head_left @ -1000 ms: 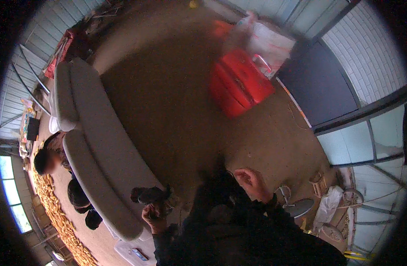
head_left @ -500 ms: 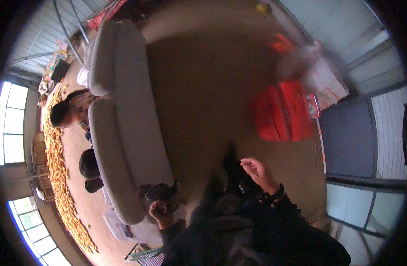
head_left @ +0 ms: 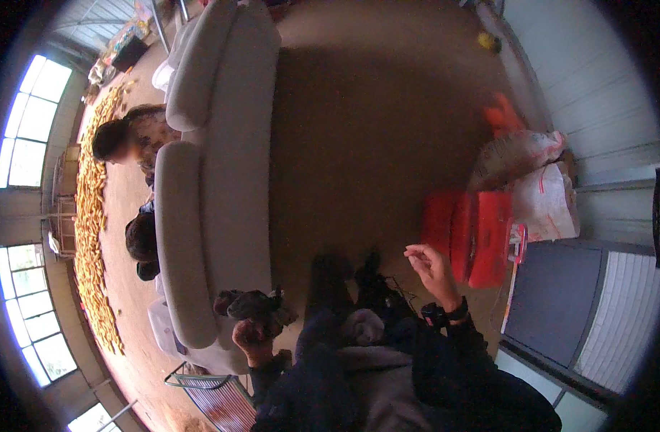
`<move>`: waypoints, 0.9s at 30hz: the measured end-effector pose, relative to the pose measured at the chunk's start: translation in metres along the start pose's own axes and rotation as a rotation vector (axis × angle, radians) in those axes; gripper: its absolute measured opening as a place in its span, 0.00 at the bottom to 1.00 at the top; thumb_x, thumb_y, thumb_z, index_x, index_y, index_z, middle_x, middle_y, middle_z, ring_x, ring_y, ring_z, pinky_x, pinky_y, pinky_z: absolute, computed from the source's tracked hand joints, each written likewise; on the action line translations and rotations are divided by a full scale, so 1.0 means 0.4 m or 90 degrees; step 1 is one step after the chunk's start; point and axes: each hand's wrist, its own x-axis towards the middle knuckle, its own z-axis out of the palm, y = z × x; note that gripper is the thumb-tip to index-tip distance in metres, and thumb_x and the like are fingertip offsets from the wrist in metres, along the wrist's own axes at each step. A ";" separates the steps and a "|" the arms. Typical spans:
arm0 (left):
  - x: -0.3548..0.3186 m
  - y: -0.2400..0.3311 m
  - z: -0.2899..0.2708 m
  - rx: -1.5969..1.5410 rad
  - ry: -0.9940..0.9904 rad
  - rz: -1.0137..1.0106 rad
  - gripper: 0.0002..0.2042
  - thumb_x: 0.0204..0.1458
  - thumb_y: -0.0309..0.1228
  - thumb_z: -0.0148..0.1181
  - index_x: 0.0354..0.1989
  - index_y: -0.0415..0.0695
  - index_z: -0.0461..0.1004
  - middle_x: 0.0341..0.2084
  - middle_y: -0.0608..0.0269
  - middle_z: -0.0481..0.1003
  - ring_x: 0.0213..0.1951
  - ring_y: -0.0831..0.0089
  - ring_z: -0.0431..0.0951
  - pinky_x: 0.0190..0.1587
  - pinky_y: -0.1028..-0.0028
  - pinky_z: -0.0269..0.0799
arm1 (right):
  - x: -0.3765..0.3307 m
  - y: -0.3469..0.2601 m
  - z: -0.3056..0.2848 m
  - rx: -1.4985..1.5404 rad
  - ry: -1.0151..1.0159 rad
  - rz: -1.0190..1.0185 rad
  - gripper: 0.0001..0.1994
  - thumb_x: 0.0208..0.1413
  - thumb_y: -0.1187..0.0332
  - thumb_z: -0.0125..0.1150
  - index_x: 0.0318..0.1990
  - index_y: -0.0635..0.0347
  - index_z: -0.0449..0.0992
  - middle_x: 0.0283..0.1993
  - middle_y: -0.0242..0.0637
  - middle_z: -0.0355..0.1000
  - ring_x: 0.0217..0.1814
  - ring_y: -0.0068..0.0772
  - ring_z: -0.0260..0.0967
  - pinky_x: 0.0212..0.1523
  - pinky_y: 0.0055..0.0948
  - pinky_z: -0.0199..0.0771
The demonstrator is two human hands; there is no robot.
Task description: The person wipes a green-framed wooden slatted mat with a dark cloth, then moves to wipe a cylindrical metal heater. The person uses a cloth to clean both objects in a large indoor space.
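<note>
My left hand (head_left: 252, 341) is closed around the lower end of a dark grey, soft-looking bundle (head_left: 256, 306), close to the near end of the long grey sofa (head_left: 233, 180). The bundle looks like crumpled cloth or gloves; its exact kind is too dark to make out. Over on the right, my right hand (head_left: 434, 273) hangs in the air with fingers loosely stretched and nothing in them. A dark watch is on that wrist. The nearest thing to it is a red boxy object (head_left: 468, 237), just beyond the fingers.
White sacks (head_left: 542, 198) lean by the right wall, an orange item (head_left: 503, 115) beyond them. Behind the sofa are two people (head_left: 161, 144) (head_left: 141, 237) and a long strip of corn cobs (head_left: 92, 237). A striped folding chair (head_left: 218, 403) stands at lower left.
The view has shifted, so the sofa sits farther right and the red object lower. My left hand still grips the dark bundle; my right hand stays raised and empty.
</note>
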 end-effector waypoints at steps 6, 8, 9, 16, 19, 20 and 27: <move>0.157 0.014 0.148 0.054 0.152 0.002 0.10 0.55 0.40 0.54 0.28 0.49 0.69 0.22 0.70 0.66 0.25 0.78 0.64 0.27 0.76 0.60 | 0.154 -0.039 0.016 -0.050 0.017 -0.025 0.11 0.62 0.73 0.54 0.51 0.63 0.73 0.47 0.40 0.77 0.50 0.27 0.74 0.48 0.25 0.73; 0.268 0.028 0.243 -0.037 0.153 -0.060 0.12 0.58 0.40 0.52 0.26 0.49 0.69 0.17 0.71 0.64 0.20 0.79 0.62 0.21 0.75 0.56 | 0.208 -0.074 0.020 -0.052 0.023 0.001 0.11 0.62 0.73 0.54 0.51 0.64 0.73 0.47 0.41 0.77 0.50 0.29 0.74 0.49 0.26 0.73; 0.316 0.031 0.270 -0.019 0.125 -0.077 0.12 0.58 0.41 0.51 0.25 0.49 0.69 0.17 0.70 0.64 0.19 0.78 0.62 0.21 0.75 0.56 | 0.227 -0.090 0.012 -0.051 0.032 0.019 0.11 0.62 0.73 0.54 0.51 0.64 0.73 0.48 0.42 0.77 0.50 0.30 0.74 0.50 0.27 0.73; 0.559 0.099 0.376 0.012 -0.081 -0.158 0.12 0.53 0.43 0.53 0.27 0.49 0.68 0.22 0.70 0.66 0.21 0.78 0.61 0.23 0.77 0.56 | 0.376 -0.222 0.033 -0.036 0.122 0.030 0.11 0.62 0.72 0.55 0.50 0.65 0.74 0.46 0.42 0.77 0.49 0.32 0.75 0.51 0.27 0.73; 0.627 0.126 0.406 -0.012 -0.121 -0.105 0.15 0.58 0.47 0.52 0.28 0.48 0.68 0.23 0.69 0.65 0.20 0.78 0.60 0.21 0.77 0.54 | 0.424 -0.244 0.054 -0.062 0.115 0.014 0.11 0.62 0.72 0.56 0.49 0.65 0.74 0.45 0.42 0.77 0.48 0.31 0.75 0.49 0.27 0.74; 0.641 0.127 0.411 -0.010 -0.129 -0.076 0.16 0.58 0.48 0.53 0.29 0.48 0.68 0.24 0.69 0.65 0.20 0.78 0.60 0.20 0.77 0.54 | 0.438 -0.239 0.057 -0.073 0.104 0.013 0.11 0.61 0.72 0.56 0.49 0.66 0.74 0.45 0.42 0.78 0.48 0.31 0.76 0.48 0.27 0.74; 0.714 0.200 0.496 0.096 -0.038 -0.085 0.11 0.54 0.42 0.52 0.27 0.49 0.67 0.19 0.72 0.63 0.19 0.79 0.60 0.23 0.78 0.55 | 0.600 -0.196 0.063 -0.153 0.076 -0.118 0.10 0.60 0.74 0.56 0.47 0.66 0.75 0.43 0.42 0.78 0.46 0.29 0.76 0.45 0.26 0.75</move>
